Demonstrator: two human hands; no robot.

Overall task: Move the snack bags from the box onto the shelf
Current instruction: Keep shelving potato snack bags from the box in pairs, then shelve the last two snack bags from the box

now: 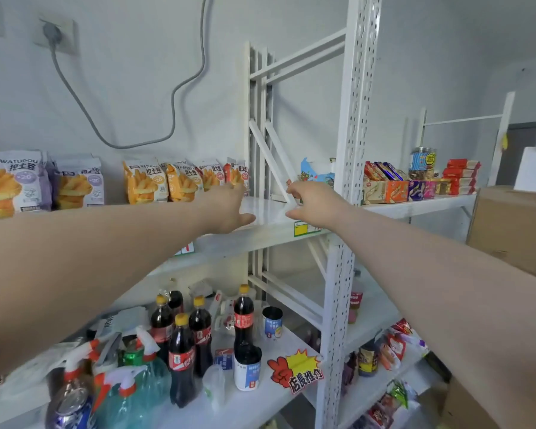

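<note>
Grey wall is backing a white metal rack, and a grey power cable is hanging down it from a wall socket. I'm reaching both bare arms to the white upper shelf board.

My left hand is hovering palm-down over the board, with the thumb splayed out to the right. Its fingers are pointing at the row of white, orange and purple fries snack bags standing upright along the back of the board. The fingertips are just beside the rightmost bag; can't tell if they're touching.

My right hand is sitting near the perforated white upright post. Its forefinger and thumb are curving into a loose C, apart and gripping nothing.

Brown cardboard box is sitting well off to the right. Dark cola bottles with yellow caps are standing on the shelf below.
</note>
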